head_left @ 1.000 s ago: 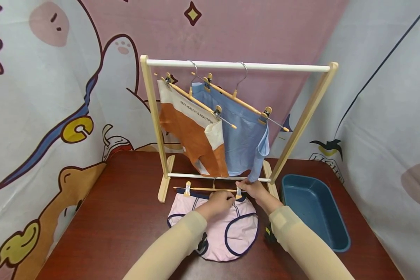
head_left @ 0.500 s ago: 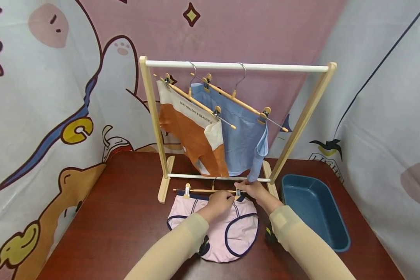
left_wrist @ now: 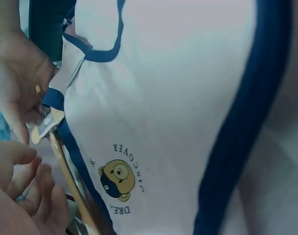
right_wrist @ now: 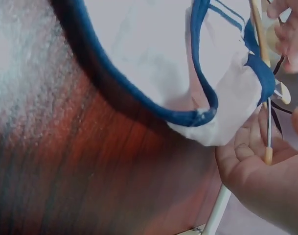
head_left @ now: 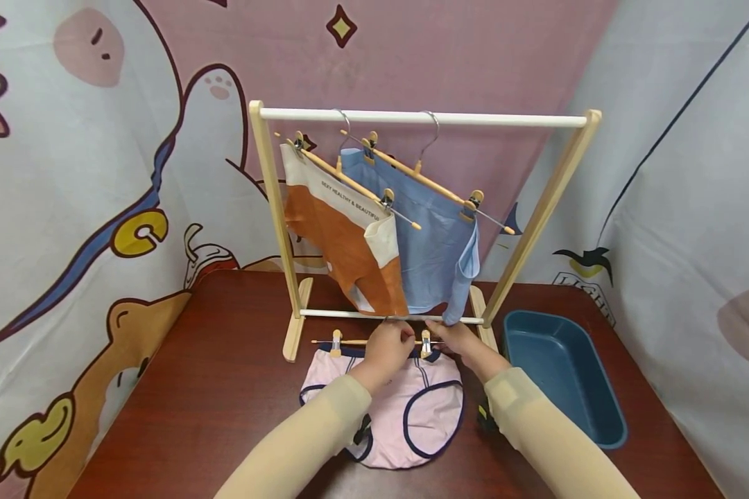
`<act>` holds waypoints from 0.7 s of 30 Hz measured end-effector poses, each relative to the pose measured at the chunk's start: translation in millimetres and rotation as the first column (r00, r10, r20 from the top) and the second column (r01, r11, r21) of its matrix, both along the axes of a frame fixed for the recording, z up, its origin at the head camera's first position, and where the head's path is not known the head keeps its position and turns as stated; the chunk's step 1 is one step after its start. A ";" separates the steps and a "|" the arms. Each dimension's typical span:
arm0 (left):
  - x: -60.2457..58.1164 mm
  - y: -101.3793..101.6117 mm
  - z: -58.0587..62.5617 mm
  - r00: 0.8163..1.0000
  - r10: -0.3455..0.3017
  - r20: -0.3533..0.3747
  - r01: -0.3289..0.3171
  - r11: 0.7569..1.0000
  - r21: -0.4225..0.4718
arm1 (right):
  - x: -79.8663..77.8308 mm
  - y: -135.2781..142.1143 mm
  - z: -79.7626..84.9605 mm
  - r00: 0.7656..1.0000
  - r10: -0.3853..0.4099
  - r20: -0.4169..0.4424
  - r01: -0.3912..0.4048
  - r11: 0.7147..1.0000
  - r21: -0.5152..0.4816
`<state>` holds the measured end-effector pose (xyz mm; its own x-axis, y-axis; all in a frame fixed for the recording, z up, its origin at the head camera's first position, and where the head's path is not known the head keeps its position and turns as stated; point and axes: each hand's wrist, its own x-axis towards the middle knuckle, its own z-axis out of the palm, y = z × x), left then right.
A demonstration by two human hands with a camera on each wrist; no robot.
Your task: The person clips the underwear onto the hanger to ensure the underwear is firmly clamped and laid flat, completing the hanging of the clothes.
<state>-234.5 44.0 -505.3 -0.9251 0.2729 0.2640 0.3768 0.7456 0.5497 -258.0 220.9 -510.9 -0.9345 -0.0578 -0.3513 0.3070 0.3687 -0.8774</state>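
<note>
Pink briefs (head_left: 424, 409) with navy trim and a bear print lie on the table, waistband toward the rack. A wooden clip hanger (head_left: 352, 342) runs along the waistband, a clip at each side on it. My left hand (head_left: 387, 350) is over the hanger's middle, fingers loosely bent; the left wrist view shows nothing between them. My right hand (head_left: 465, 343) is at the hanger's right end. In the right wrist view its fingers (right_wrist: 244, 147) lie behind the rod end and waistband corner, and its thumb stands apart from the clip (right_wrist: 284, 93). The hanger's hook is mostly hidden.
A wood-and-white garment rack (head_left: 424, 118) stands behind. Orange-and-cream shorts (head_left: 343, 229) and a light blue garment (head_left: 431, 249) hang on it from clip hangers, the blue hem near my right hand. A blue-green basin (head_left: 562, 378) sits at the right on the brown table (head_left: 212, 388).
My left hand has moved from beside the right clip, up and slightly left to the hanger's middle. My right hand has shifted slightly right, off the right clip, which now shows fully.
</note>
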 end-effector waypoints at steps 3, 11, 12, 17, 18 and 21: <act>-2.7 1.8 -1.7 1.000 -0.006 0.025 0.006 1.000 0.011 | 1.2 -0.1 -0.2 1.000 -0.021 0.022 0.022 0.999 -0.030; -9.5 12.0 -4.2 0.973 -0.132 0.190 0.127 0.991 0.040 | 9.4 0.3 2.2 0.999 -0.025 0.031 0.027 0.996 -0.079; -10.3 12.8 -4.8 0.972 -0.135 0.195 0.127 0.991 0.051 | 11.3 0.4 3.1 0.999 -0.040 0.028 0.042 0.996 -0.080; -12.3 13.2 -4.7 0.961 -0.146 0.234 0.121 0.986 0.119 | 25.7 0.5 8.6 0.987 -0.161 0.019 0.162 0.983 -0.087; -12.9 12.7 -4.3 0.958 -0.148 0.244 0.121 0.985 0.126 | 29.0 0.4 8.8 0.984 -0.175 0.020 0.176 0.981 -0.080; -14.6 10.9 -3.1 0.951 -0.151 0.271 0.119 0.984 0.133 | 38.5 -0.2 7.5 0.988 -0.150 0.033 0.151 0.988 -0.028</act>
